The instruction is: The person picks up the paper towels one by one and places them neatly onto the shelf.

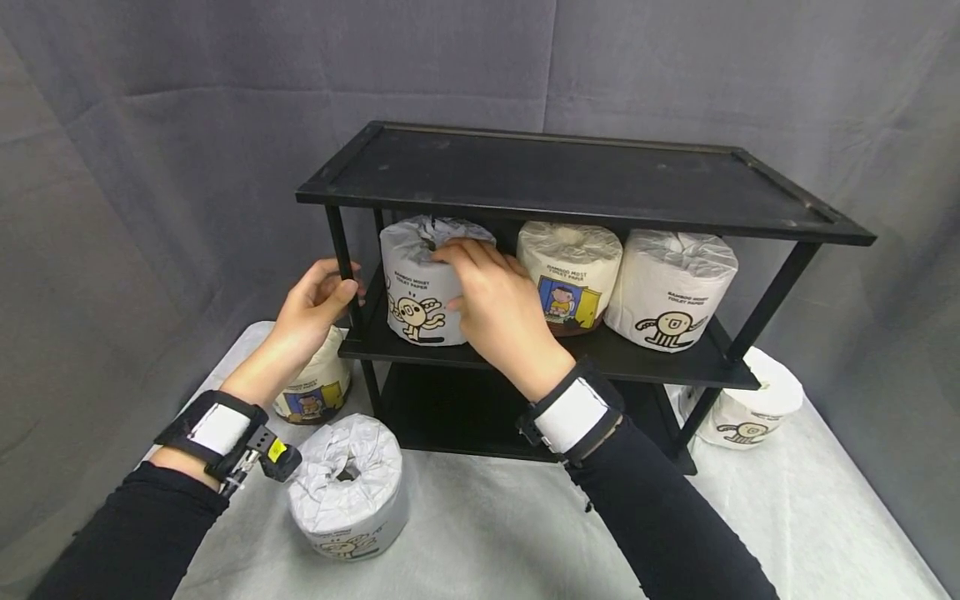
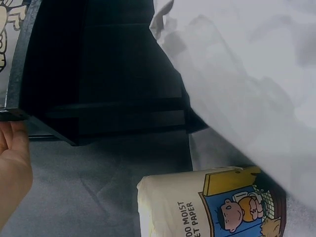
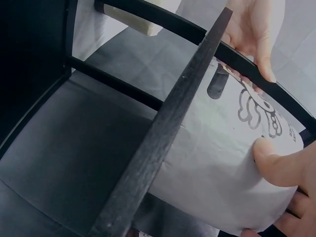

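Note:
A white toilet paper roll [image 1: 423, 287] with a line-drawn character stands at the left end of the rack's middle shelf. My right hand [image 1: 506, 312] grips this roll, fingers over its top near the core hole and thumb on the printed side, as the right wrist view also shows. At the rack's front left post [image 1: 341, 242], my left hand [image 1: 311, 304] curls its thumb and fingers round the post, fingertips close beside the same roll. To the right on that shelf stand a cream roll [image 1: 573, 275] with a coloured picture and another white roll [image 1: 671, 292].
The black rack [image 1: 555, 179] has a flat top board and a lower shelf [image 1: 457, 408]. A white roll [image 1: 348, 492] stands in front on the white-covered table [image 1: 480, 525]. A cream roll [image 1: 315, 387] is left of the rack, another white roll [image 1: 753, 404] right. Grey cloth hangs behind.

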`<state>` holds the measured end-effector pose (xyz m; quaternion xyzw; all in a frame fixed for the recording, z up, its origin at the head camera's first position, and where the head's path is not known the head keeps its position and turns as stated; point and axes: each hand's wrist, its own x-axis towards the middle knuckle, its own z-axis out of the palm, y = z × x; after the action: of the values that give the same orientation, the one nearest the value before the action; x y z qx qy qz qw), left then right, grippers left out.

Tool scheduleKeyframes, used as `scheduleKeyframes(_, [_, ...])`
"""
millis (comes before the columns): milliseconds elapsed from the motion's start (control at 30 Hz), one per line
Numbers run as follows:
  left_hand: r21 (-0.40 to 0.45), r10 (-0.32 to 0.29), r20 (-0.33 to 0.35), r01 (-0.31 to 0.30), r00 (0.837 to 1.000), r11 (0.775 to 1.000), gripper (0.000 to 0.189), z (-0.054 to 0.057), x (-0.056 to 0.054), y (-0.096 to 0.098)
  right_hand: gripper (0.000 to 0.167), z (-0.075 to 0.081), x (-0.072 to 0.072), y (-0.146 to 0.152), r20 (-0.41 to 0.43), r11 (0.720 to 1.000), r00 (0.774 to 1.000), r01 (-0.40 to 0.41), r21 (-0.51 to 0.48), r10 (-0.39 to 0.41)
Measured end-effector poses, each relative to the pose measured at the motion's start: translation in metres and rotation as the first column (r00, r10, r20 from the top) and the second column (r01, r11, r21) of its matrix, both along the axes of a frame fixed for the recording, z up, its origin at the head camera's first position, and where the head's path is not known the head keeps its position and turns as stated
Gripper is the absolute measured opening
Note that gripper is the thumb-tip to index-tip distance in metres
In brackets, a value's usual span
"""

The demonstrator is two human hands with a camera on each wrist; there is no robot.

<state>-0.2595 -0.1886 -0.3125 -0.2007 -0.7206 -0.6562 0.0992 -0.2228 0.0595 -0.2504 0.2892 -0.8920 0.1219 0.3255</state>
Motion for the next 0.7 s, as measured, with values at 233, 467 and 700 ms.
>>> scheduleKeyframes(233, [0.003, 0.003, -0.01, -0.003, 1.0, 1.0, 0.027, 0.0, 0.001, 0.0, 0.054, 0.003, -0.004, -0.001, 0.028, 0.999, 1.0, 0.006, 0.037, -0.007])
scheduleKeyframes(467, [-0.008, 0.001, 0.001, -0.001, 1.0, 1.0, 0.03, 0.0, 0.001, 0.0, 0.054, 0.007, -0.009, 0.0, -0.001, 0.992, 1.0, 0.019, 0.124, -0.019])
scheduleKeyframes(700, [0.01, -0.009, -0.003, 0.009, 1.0, 1.0, 0.022, 0.001, 0.001, -0.001, 0.052, 0.007, -0.014, -0.001, -0.039, 0.988, 0.999, 0.034, 0.151, -0.028])
